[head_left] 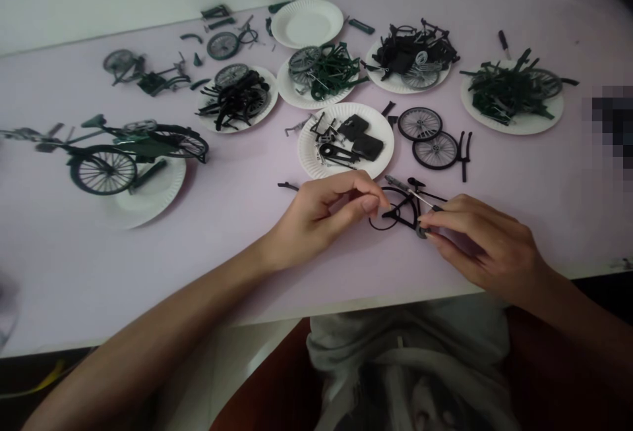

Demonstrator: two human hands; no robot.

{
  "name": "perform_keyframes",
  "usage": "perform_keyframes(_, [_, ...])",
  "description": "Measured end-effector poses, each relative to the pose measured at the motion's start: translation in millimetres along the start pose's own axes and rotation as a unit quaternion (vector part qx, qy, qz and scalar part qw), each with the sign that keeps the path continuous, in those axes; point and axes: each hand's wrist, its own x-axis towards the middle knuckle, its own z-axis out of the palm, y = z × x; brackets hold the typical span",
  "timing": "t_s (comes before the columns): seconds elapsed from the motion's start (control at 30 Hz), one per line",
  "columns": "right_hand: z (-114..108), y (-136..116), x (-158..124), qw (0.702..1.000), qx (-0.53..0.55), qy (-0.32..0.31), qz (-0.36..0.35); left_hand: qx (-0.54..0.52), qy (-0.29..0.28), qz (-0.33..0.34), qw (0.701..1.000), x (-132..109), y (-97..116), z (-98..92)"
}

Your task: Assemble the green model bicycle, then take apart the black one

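A black model bicycle frame (408,210) with a thin ring-shaped part lies on the table between my hands. My right hand (489,240) is closed, its thumb and fingers pinching the frame at a small grey round piece near the bottom. Close above those fingertips runs a thin silver rod (421,199); its exact kind I cannot make out. At the frame's left side my left hand (331,217) is closed, thumb against forefinger; anything in that pinch is too small to tell. Behind it, a white paper plate (306,161) holds black and silver small parts.
Two black spoked wheels (435,149) and a black fork (465,156) lie right of the plate. An assembled green model bicycle (103,167) stands at left over another plate. Several plates of bicycle parts line the back, with a screwdriver (503,42) at the far right.
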Motion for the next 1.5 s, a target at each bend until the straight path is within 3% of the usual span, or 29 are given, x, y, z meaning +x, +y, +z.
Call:
perform_keyframes(0.27, [-1, 0, -1, 1.000, -0.001, -0.002, -0.005, 0.015, 0.000, 0.024, 1.000, -1, -2, -0.8])
perform_keyframes(0.57, [-1, 0, -1, 1.000, -0.003, -0.007, -0.005, -0.084, 0.006, -0.001, 0.996, 0, -5, -0.3])
perform_keyframes(0.87, [-2, 0, -2, 1.000, -0.007, -0.003, -0.016, -0.099, 0.003, 0.001, 0.995, 0, -6, 0.5])
perform_keyframes(0.97, [-2, -2, -2, 0.999, -0.022, 0.021, -0.015, -0.037, 0.007, 0.014, 0.999, -1, -5, -0.8])
perform_keyframes(1.03, [-3, -5, -3, 0.998, -0.029, 0.060, -0.006, 0.082, -0.010, 0.056, 0.995, -3, -2, -2.7])
perform_keyframes(1.07, [-3, -6, -3, 0.997, -0.028, 0.079, 0.002, 0.163, -0.029, 0.092, 0.982, -3, 0, -3.8])
perform_keyframes(1.13, [-4, -8, -3, 0.995, -0.021, 0.095, 0.020, 0.323, -0.072, 0.172, 0.928, -5, 4, -5.5])
perform_keyframes(1.2, [-5, -9, -3, 0.995, -0.012, 0.092, 0.029, 0.416, -0.098, 0.223, 0.876, -6, 6, -6.0])
perform_keyframes(1.27, [-6, -9, -2, 0.996, -0.006, 0.087, 0.025, 0.437, -0.103, 0.233, 0.863, -7, 7, -5.3])
perform_keyframes(1.5, [-4, -7, -4, 0.997, -0.010, 0.073, 0.019, 0.413, -0.095, 0.240, 0.873, -10, 4, 1.3])
